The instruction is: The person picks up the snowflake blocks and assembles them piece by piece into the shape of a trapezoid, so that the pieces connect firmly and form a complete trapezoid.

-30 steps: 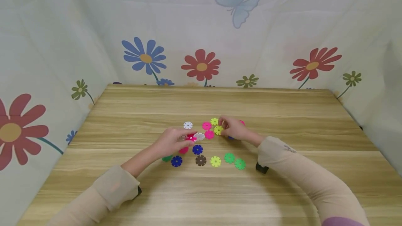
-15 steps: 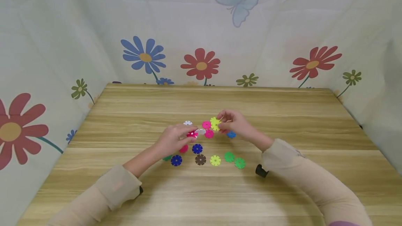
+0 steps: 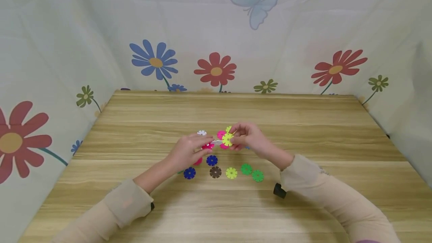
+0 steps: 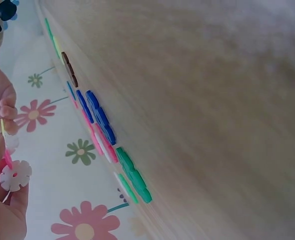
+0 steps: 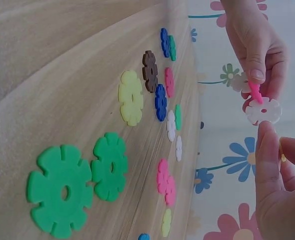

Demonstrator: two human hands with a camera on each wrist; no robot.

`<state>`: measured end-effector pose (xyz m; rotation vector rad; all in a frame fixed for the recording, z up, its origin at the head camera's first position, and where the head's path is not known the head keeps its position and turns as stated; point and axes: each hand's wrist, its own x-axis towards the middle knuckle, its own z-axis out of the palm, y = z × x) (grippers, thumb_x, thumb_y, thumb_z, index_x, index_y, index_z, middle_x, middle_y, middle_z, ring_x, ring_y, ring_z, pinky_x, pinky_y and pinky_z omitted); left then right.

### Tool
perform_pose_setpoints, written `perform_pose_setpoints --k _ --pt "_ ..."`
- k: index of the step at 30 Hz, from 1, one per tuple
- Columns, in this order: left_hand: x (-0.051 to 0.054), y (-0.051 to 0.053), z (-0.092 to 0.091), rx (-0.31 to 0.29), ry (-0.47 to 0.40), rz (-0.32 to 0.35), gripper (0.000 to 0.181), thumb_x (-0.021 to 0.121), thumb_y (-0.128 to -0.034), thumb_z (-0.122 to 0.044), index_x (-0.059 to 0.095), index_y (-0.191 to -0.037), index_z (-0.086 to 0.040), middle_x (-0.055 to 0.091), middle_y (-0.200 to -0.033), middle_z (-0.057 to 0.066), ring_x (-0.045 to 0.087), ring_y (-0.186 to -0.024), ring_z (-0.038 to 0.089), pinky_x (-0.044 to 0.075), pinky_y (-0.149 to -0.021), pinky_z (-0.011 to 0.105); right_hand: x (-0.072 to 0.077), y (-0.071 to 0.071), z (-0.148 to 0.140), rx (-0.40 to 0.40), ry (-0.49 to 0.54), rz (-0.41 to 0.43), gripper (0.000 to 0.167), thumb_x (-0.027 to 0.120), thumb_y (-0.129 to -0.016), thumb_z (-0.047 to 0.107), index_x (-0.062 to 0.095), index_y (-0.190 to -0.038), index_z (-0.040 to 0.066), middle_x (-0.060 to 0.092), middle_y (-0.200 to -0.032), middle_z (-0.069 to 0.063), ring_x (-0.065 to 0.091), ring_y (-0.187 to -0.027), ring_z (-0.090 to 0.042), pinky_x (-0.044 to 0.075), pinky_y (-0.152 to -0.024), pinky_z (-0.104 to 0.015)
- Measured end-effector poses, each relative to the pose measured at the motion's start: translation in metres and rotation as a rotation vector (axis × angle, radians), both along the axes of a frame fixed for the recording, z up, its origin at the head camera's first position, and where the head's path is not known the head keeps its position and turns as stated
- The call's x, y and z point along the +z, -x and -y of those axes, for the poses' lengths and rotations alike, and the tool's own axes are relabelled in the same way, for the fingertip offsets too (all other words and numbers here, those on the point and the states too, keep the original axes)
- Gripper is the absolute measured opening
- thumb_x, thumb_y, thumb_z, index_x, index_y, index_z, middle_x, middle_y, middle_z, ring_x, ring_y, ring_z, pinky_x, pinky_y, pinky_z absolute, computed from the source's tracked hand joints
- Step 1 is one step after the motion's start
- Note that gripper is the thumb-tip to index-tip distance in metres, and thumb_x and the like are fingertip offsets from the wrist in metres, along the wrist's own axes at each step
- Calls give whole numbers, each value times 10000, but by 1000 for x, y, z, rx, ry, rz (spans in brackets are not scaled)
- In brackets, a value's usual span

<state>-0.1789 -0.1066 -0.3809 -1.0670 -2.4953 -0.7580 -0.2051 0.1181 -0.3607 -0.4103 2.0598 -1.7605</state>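
Observation:
Above the table my left hand [image 3: 189, 151] pinches a small cluster of notched plastic discs, a pink disc [image 5: 255, 92] slotted together with white discs [image 5: 270, 112]. The left fingers partly cover the cluster. My right hand [image 3: 251, 138] pinches a yellow notched disc [image 3: 227, 139] between thumb and fingers, facing the head camera and close to the cluster's right side. From the right wrist, only the edge of that yellow disc shows. Whether it touches the white disc I cannot tell.
Loose notched discs lie on the wooden table [image 3: 216, 213]: green discs [image 5: 60, 191], a brown disc [image 3: 215, 172], a pale yellow disc [image 3: 231, 173], blue discs [image 3: 189, 173], pink discs [image 5: 166, 182] and a white disc [image 3: 201, 133]. A flower-printed cloth [image 3: 287, 40] stands behind the table.
My right hand has lifted the yellow disc from the table and brought it left towards the cluster. The left hand has risen slightly, still holding the pink and white discs.

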Motion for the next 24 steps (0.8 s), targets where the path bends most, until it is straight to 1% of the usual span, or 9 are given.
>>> perform_pose_setpoints --k 2,4,7,11,18,21,24 --pt "0 0 0 -3 0 -15 318 698 -740 -161 653 -1035 -53 642 -1054 114 622 -947 225 507 -798 311 0 -1 1 -6 -2 11 231 553 -800 -57 489 -1019 -92 586 -706 -38 624 -612 -164 540 -613 -359" --pt "-1 -1 0 -7 1 -30 320 696 -743 -170 652 -1037 -52 642 -1055 115 621 -947 224 509 -790 302 0 -2 1 -13 -1 23 232 552 -801 -58 487 -1021 -89 587 -705 -36 621 -606 -150 540 -619 -362" --pt "-1 -1 1 -10 2 -44 322 687 -752 -193 650 -1041 -56 642 -1055 110 622 -946 214 510 -787 287 0 -3 2 -19 4 42 235 549 -801 -59 487 -1026 -89 585 -706 -41 619 -598 -140 540 -600 -322" --pt "-1 0 1 -20 -1 -68 321 685 -753 -198 651 -1040 -58 646 -1050 105 622 -944 206 508 -791 285 0 -4 2 -9 0 44 241 540 -812 -50 488 -1042 -99 577 -716 -39 620 -599 -129 537 -589 -291" --pt "1 1 1 -86 19 -139 302 689 -754 -167 661 -1027 -40 652 -1034 116 628 -938 238 482 -840 381 0 -5 1 11 7 45 240 532 -822 -43 496 -1049 -111 560 -714 -34 625 -595 -130 541 -600 -320" --pt "-1 1 1 -103 22 -165 292 671 -772 -178 660 -1027 -37 648 -1036 128 628 -937 243 477 -849 381 0 -6 1 11 21 54 242 533 -821 -44 497 -1047 -120 562 -706 -36 627 -588 -132 539 -584 -302" --pt "-2 1 0 -122 15 -197 284 649 -793 -183 656 -1033 -32 643 -1042 139 627 -944 233 489 -831 341 0 -7 1 3 36 63 240 528 -818 -52 500 -1043 -131 559 -679 -36 627 -580 -134 536 -570 -282"
